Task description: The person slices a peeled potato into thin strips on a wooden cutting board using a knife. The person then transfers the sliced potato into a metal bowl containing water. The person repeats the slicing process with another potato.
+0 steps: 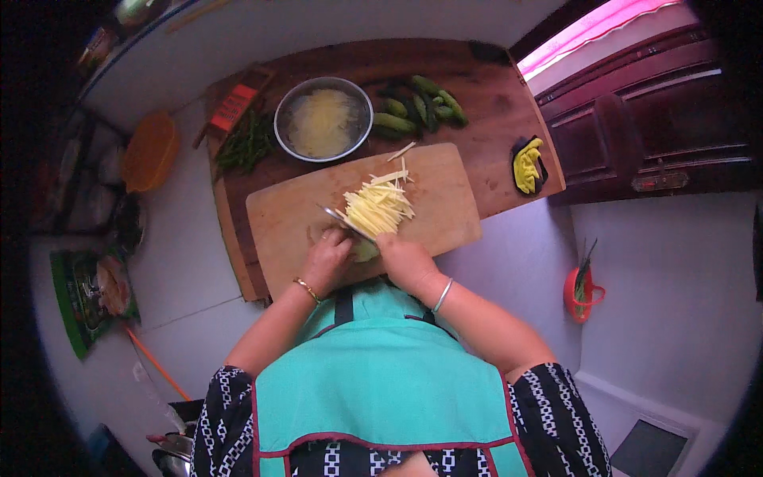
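My right hand (408, 264) is closed round the handle of a kitchen knife (348, 224), its blade slanting up and left across the cutting board (449, 191). Close to the blade, the bent fingers of my left hand (328, 258) press on a pale potato piece (366, 251), mostly hidden by the hands and knife. Just beyond the blade lies a heap of thin yellow potato sticks (380, 208), with a few stray ones farther up the board.
Behind the board, a metal bowl (280, 119) holds pale shreds in liquid. Green peppers (425, 107) lie right of it; thin green vegetables (246, 143) and a red-orange grater-like tool (233, 107) lie left. A yellow-black cloth (528, 167) rests near the table's right edge.
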Demonstrator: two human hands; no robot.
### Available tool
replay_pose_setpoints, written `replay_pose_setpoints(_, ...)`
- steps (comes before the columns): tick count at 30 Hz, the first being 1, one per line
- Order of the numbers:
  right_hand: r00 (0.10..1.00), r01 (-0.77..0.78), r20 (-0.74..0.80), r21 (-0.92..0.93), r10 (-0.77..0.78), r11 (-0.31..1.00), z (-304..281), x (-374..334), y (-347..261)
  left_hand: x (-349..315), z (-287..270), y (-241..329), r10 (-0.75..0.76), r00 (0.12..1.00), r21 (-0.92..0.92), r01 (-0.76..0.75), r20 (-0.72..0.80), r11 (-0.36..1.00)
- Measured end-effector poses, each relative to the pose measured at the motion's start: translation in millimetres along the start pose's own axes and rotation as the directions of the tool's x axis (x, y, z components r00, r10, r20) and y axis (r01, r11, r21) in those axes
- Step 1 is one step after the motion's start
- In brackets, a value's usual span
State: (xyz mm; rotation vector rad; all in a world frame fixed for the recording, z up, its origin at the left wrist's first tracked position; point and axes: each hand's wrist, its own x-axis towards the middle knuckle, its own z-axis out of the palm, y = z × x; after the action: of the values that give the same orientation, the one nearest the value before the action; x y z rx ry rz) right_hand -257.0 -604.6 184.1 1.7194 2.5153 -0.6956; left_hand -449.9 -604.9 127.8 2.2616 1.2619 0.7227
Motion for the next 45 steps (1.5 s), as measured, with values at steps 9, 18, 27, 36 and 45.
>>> replay_pose_setpoints(9, 1.000, 0.010, 0.008, -0.032, -0.010, 0.999, -7, -6, -9, -4, 2, -1, 0.011, 1.000, -0.022, -0.011, -0.004, 1.000)
replay_pose_setpoints(18, 0.998, 0.063, -0.001, -0.040, -0.063, 0.997, -9, -6, -12, -7, 8, -1, 0.015, 0.998, 0.052, -0.012, -0.063, 0.999)
replay_pose_setpoints(27, 0.999, 0.039, 0.025, -0.075, -0.037, 0.996, -16, -11, -22, -13, 12, 0, -0.048, 0.996, 0.001, 0.048, -0.071, 0.999)
replay_pose_setpoints(36, 0.997, 0.063, -0.031, -0.032, -0.064, 0.997, -18, -12, -19, -12, 15, -1, -0.026, 0.992, 0.018, 0.028, -0.122, 0.999)
replay_pose_setpoints(45, 0.999, 0.026, -0.047, 0.003, -0.025, 1.000, -3, -11, -9, -14, 18, -3, -0.036, 0.991, -0.056, 0.029, -0.127, 0.998)
